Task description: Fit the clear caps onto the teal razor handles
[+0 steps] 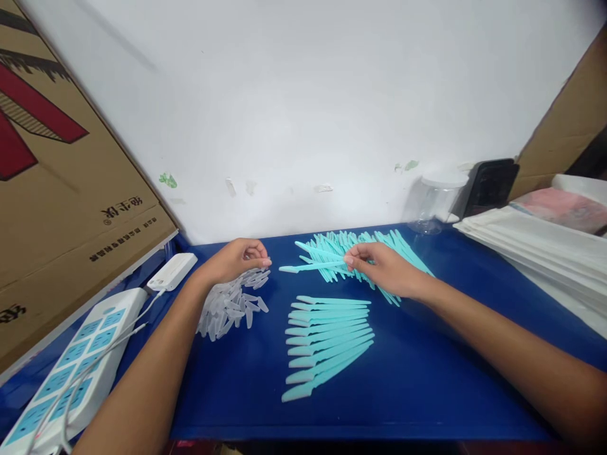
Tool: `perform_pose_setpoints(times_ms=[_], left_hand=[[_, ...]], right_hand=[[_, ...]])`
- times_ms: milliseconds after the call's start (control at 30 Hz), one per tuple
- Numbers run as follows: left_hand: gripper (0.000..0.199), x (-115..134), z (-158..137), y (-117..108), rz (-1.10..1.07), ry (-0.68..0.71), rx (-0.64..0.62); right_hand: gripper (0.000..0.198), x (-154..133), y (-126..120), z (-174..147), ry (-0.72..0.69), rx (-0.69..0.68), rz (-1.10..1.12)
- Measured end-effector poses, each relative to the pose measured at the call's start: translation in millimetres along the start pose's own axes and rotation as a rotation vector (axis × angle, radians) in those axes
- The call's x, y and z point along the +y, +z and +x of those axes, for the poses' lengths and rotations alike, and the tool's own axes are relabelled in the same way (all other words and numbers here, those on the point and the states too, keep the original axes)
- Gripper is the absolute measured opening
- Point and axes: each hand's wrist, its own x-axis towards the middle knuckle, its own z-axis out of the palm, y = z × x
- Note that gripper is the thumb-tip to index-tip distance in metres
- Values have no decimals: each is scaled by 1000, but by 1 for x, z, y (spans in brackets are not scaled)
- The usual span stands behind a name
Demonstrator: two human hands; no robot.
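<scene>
My right hand [379,265] pinches a turquoise eyebrow razor [310,267] by its handle, its blade end pointing left. Another turquoise razor [317,249] meets the same fingertips; whether it is gripped too I cannot tell. Behind and below that hand spreads a heap of turquoise razors [403,246]. My left hand [241,258] is closed in a pinch above a pile of translucent blade caps [227,306]; what lies between its fingertips is too small to make out. Nearer to me, a row of razors [329,338] lies side by side, with pale covers on their left ends.
The blue table [417,379] meets a white wall. On the left are a power strip [76,366] with cables, a white adapter [172,272] and a cardboard box [85,177]. A clear lidded jar [436,202], a black object [490,186] and stacked white sheets [545,253] stand right.
</scene>
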Motion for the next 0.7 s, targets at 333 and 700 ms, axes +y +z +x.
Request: perform_pose_setpoints(times_ms=[333,700], left_hand=[[40,20,6,23,-280,95,75],[41,22,7,27,-211,52,183]], right_hand=[[35,-3,-1,-2,18,-40,-5],[38,-2,0,-2,-14,-65,-35]])
